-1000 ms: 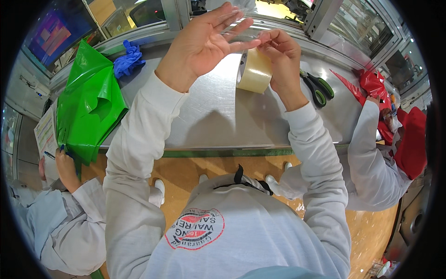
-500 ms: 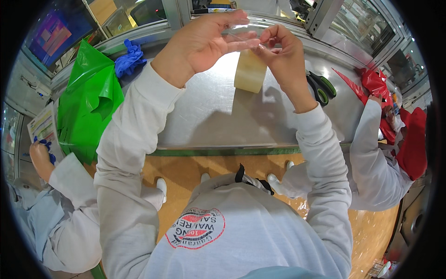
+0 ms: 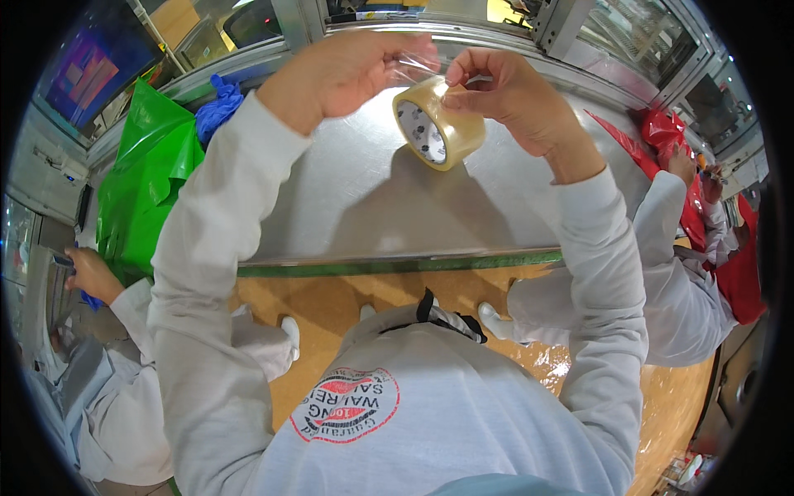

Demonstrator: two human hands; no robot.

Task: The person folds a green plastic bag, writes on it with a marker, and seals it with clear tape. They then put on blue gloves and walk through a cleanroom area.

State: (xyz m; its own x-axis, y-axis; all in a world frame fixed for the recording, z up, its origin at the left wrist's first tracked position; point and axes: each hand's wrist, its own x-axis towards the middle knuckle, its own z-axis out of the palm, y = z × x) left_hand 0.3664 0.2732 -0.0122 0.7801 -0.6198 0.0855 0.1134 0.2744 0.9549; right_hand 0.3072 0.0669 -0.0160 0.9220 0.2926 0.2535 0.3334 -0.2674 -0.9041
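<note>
A roll of clear, yellowish packing tape hangs tilted above the metal table, its white printed core facing left. My right hand pinches it at the upper edge, thumb and fingertips on the tape. From there a loose strip of clear tape stretches across to my left hand, whose fingers are closed on it. Parts of the left fingertips are blurred behind the shiny film. The scissors are not visible now, my right hand and wrist being over that spot.
The metal table ends in a green front edge. Left lie a green plastic sheet and a crumpled blue glove; right, red plastic. Window frames border the back. Co-workers stand on both sides, one with a hand at the red plastic.
The tape roll has come up off the table into my right hand and turned so its core shows. My hands have drawn slightly apart. The left co-worker's hand has moved and the sheet of paper is gone from view.
</note>
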